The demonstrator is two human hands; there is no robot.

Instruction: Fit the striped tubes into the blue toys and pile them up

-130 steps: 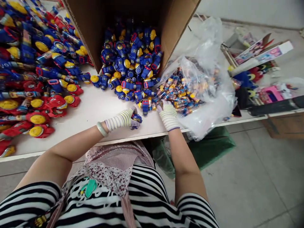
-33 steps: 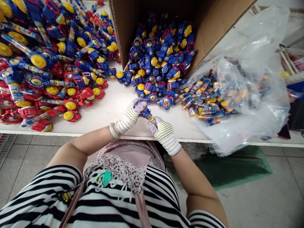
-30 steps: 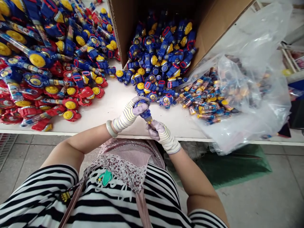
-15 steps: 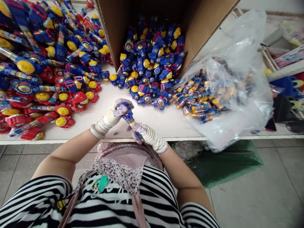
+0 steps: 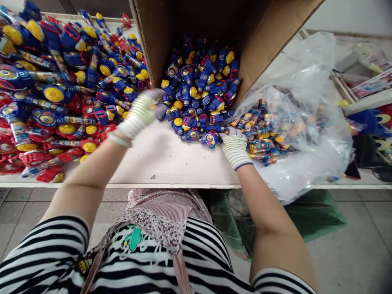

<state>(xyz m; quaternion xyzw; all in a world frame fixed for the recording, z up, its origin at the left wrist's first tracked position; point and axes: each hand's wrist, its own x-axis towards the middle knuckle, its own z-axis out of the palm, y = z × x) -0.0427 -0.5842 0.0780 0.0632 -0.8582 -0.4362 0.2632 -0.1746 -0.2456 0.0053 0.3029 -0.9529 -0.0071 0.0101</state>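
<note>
My left hand [image 5: 143,110], in a striped knit glove and blurred by motion, reaches to the left front edge of the heap of blue plastic toys [image 5: 199,92]. Its thumb and fingers are apart, with a yellow bit of a toy showing between them; no firm grip is visible. My right hand [image 5: 235,145], gloved alike, lies with fingers spread at the left edge of a pile of small printed tubes with yellow-orange ends [image 5: 263,143]. Whether its fingertips touch a tube or the nearby blue toy [image 5: 210,139] is hard to see.
A cardboard box [image 5: 263,41] on its side surrounds the blue toys. On the left lies a big pile of blue and red toys [image 5: 55,94], many with tubes attached. A clear plastic bag [image 5: 318,143] partly covers the tubes. The white table's front edge [image 5: 183,185] runs before me.
Both hands have parted, and the blue toy with a tube they held is no longer in them. The left went up and left, the right to the tubes. The camera view shifted slightly.
</note>
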